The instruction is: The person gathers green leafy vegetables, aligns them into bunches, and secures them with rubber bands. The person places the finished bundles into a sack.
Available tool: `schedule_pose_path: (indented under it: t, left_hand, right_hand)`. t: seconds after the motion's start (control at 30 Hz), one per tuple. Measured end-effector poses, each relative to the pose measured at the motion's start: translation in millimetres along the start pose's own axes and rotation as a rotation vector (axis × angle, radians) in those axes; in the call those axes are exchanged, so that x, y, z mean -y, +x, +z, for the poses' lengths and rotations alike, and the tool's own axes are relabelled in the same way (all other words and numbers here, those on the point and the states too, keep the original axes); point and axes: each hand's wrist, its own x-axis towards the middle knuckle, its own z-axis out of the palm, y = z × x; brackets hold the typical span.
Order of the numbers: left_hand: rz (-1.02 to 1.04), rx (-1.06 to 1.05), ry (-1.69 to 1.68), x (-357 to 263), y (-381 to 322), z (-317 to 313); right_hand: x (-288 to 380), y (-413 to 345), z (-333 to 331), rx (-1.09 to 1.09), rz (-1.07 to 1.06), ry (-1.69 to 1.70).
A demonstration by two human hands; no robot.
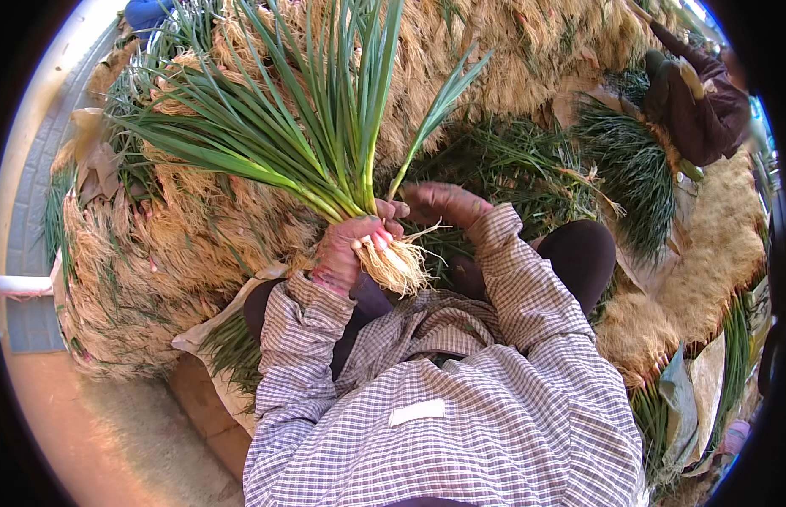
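Observation:
My left hand [343,250] grips a fanned bunch of green alliums [348,158] that look like green garlic or spring onions. Long flat leaves spread up and to the left from the fist. Below it hang pinkish bulbs and a tuft of pale roots [396,266]. Close beside the left fingertips, my right hand [446,201] has its fingers curled at the base of one separate stalk [431,117], which leans up to the right. The lower end of that stalk is hidden behind the fingers.
Heaped alliums with roots outward [152,272] lie at the left, and more [519,44] at the far side. Loose green leaves [513,158] cover the ground ahead. At the right are a leafy pile [621,171], a stacked root bed [703,234] and another person [700,108].

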Motion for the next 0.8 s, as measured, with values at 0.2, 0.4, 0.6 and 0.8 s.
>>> schedule_pose_path:
  t: [0.2, 0.4, 0.6, 0.8]
  left_hand:
    - [-0.021, -0.108, 0.26, -3, -6, 0]
    - [-0.084, -0.206, 0.209, 3, -9, 2]
    - [-0.057, -0.24, 0.23, 9, -5, -4]
    - [-0.053, -0.145, 0.246, 7, -8, -7]
  right_hand:
    - [74, 8, 47, -0.086, -0.321, 0.554]
    - [80, 1, 84, -0.451, -0.394, 0.206]
    - [78, -2, 87, -0.681, -0.361, -0.224]
    - [73, 0, 82, -0.614, -0.348, -0.028]
